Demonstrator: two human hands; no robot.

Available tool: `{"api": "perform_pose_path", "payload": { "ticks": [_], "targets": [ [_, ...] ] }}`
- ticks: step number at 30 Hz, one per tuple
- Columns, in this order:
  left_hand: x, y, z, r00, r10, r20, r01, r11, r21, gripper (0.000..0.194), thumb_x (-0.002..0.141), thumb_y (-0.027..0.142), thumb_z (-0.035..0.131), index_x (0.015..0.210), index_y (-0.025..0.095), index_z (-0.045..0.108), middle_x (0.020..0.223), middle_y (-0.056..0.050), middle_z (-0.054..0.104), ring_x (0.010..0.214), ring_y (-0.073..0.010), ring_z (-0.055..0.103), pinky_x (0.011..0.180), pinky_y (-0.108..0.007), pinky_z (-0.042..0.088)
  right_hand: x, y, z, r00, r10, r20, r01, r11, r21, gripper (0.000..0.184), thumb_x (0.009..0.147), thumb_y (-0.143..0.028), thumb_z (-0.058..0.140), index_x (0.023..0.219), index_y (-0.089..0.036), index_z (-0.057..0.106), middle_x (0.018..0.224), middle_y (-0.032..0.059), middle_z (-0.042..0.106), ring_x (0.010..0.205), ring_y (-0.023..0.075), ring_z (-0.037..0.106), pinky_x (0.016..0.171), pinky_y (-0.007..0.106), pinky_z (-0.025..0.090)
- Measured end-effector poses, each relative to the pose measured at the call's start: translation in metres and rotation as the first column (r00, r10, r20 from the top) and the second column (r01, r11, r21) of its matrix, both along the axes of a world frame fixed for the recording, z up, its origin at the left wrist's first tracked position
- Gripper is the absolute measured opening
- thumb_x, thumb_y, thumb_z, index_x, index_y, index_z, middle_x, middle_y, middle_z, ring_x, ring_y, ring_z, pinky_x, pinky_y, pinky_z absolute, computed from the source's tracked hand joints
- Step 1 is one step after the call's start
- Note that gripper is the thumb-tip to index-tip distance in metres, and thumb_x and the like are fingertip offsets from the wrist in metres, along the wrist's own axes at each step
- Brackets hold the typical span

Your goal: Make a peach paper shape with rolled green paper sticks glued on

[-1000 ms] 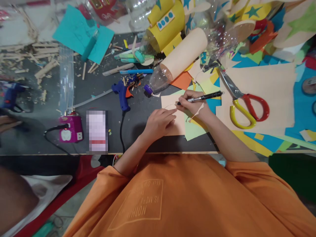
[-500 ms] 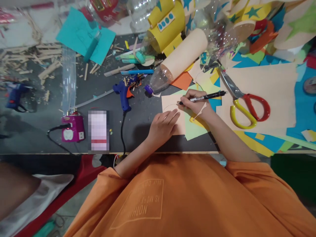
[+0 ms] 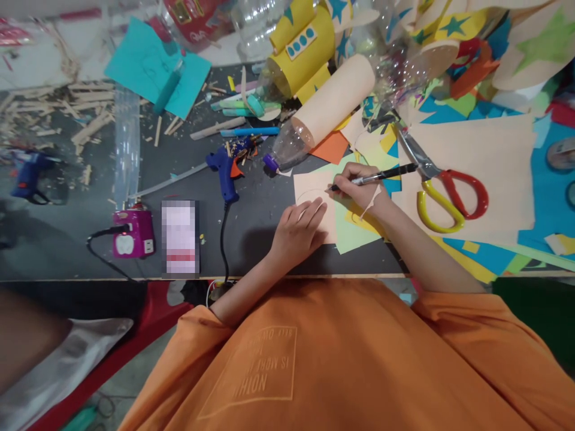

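And here we are, live on my head feed: the small peach sheet (image 3: 308,182) lies near the front edge of the dark table (image 3: 251,209), and I'm making it the centre of my clock, with twelve at the top of the view. My right hand (image 3: 357,185) comes in from the four o'clock side, fingers closed round a black pen (image 3: 381,175); the grip is down low, close to the point, and that point sits right at the end of a thin curved line (image 3: 309,191) on the sheet. My left hand (image 3: 299,228) arrives from seven o'clock, palm down, fingers stretched out flat across the paper just below the curve. (There's a thin peach scrap (image 3: 372,202) by my right wrist; whether it's stuck there, I can't tell from here.) Under that same wrist, at four o'clock, a pale green sheet (image 3: 345,238) pokes out. Over to three o'clock, big scissors (image 3: 451,197) with one red and one yellow handle rest on a larger peach sheet (image 3: 498,155), and the pen's back end reaches right up to them in my view. Up at twelve, a bottle wrapped in peach paper (image 3: 336,99) lies tilted, purple cap (image 3: 270,163) towards me. Round at ten, a blue glue gun (image 3: 223,170); and just below nine, further out, a phone (image 3: 180,239), its screen blurred into blocks.
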State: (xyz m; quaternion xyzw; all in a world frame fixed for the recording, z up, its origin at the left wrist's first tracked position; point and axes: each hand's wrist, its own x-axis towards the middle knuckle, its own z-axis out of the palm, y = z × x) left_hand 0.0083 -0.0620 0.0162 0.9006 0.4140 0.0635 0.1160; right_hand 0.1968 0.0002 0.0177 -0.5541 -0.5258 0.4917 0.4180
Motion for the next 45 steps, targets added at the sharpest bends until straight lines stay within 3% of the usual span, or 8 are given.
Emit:
{"api": "perform_pose_path", "payload": {
  "ticks": [5,10,16,21,28,34,40,45],
  "targets": [
    [0.0002,-0.0015,-0.0032,0.999,0.004,0.033,-0.005,1.0,0.014,0.05,0.097,0.037,0.042,0.14,0.013,0.048,0.143,-0.013,0.055,0.124,-0.0277,0.052,0.103,-0.043,0.04,-0.003,0.0015,0.0032,0.997,0.037,0.066,-0.037,0.999,-0.007,0.03,0.069,-0.034,0.07,0.052,-0.022,0.048,0.046,-0.0041,0.052,0.047,0.0116,0.052,0.048,0.025,0.043],
    [-0.0009,-0.0024,-0.0031,0.999,0.003,0.043,-0.005,0.999,0.045,0.049,0.097,0.037,0.041,0.139,0.013,0.05,0.143,-0.012,0.055,0.123,-0.0268,0.052,0.103,-0.042,0.039,0.0009,-0.0026,0.0003,0.99,-0.09,0.112,0.082,0.994,0.068,0.038,0.072,-0.024,0.06,0.045,-0.022,0.034,0.042,-0.0056,0.041,0.042,0.0085,0.04,0.045,0.024,0.035],
    [-0.0021,-0.0029,-0.0052,0.999,-0.001,0.052,-0.001,0.999,0.051,0.05,0.097,0.036,0.042,0.141,0.013,0.047,0.142,-0.013,0.055,0.125,-0.0265,0.05,0.105,-0.041,0.037,0.0038,-0.0077,0.0008,0.993,-0.054,0.101,0.049,0.997,0.053,0.032,0.074,-0.029,0.062,0.049,-0.022,0.042,0.045,-0.0047,0.051,0.047,0.0116,0.052,0.051,0.025,0.041],
    [-0.0018,-0.0034,-0.0063,0.998,0.0,0.063,-0.006,0.996,0.092,0.049,0.098,0.036,0.041,0.14,0.013,0.048,0.141,-0.011,0.057,0.123,-0.0259,0.05,0.106,-0.04,0.036,0.0011,-0.0076,0.0045,0.989,-0.01,0.15,-0.001,0.998,0.07,0.027,0.076,-0.029,0.064,0.055,-0.022,0.049,0.051,-0.0044,0.056,0.052,0.0117,0.053,0.055,0.026,0.04],
    [-0.0018,-0.0029,-0.0045,0.999,0.015,0.036,-0.018,0.998,0.065,0.048,0.097,0.039,0.042,0.139,0.016,0.049,0.142,-0.01,0.057,0.123,-0.0259,0.051,0.106,-0.04,0.037,0.0031,-0.0065,0.0035,0.987,-0.083,0.136,0.08,0.996,0.031,0.034,0.07,-0.013,0.056,0.046,-0.022,0.034,0.044,-0.0058,0.039,0.046,0.0102,0.04,0.05,0.026,0.032],
    [-0.0022,-0.0033,-0.0059,0.999,0.015,0.037,-0.017,0.999,0.04,0.05,0.097,0.038,0.043,0.142,0.017,0.047,0.143,-0.011,0.055,0.125,-0.0266,0.05,0.107,-0.041,0.036,-0.0006,-0.0063,0.0078,0.99,-0.043,0.133,0.038,0.998,0.041,0.03,0.072,-0.024,0.063,0.049,-0.023,0.044,0.049,-0.0038,0.049,0.05,0.0128,0.048,0.053,0.027,0.04],
    [-0.0019,-0.0036,-0.0062,0.998,0.01,0.058,-0.015,0.996,0.085,0.048,0.097,0.037,0.042,0.14,0.014,0.049,0.141,-0.011,0.057,0.123,-0.026,0.05,0.106,-0.04,0.035,0.004,-0.0054,0.0032,0.995,-0.027,0.101,0.03,0.999,-0.025,0.033,0.07,-0.014,0.054,0.047,-0.022,0.032,0.045,-0.0059,0.037,0.044,0.0097,0.037,0.048,0.025,0.033],
    [-0.0021,-0.0033,-0.004,0.999,0.011,0.043,-0.012,0.999,0.033,0.049,0.097,0.036,0.043,0.142,0.016,0.046,0.142,-0.011,0.055,0.126,-0.0264,0.049,0.107,-0.041,0.035,0.0018,-0.0049,0.0054,0.994,-0.049,0.099,0.046,0.999,0.029,0.031,0.073,-0.021,0.059,0.049,-0.023,0.04,0.046,-0.0047,0.046,0.048,0.0124,0.047,0.051,0.026,0.039]
  ]
}}
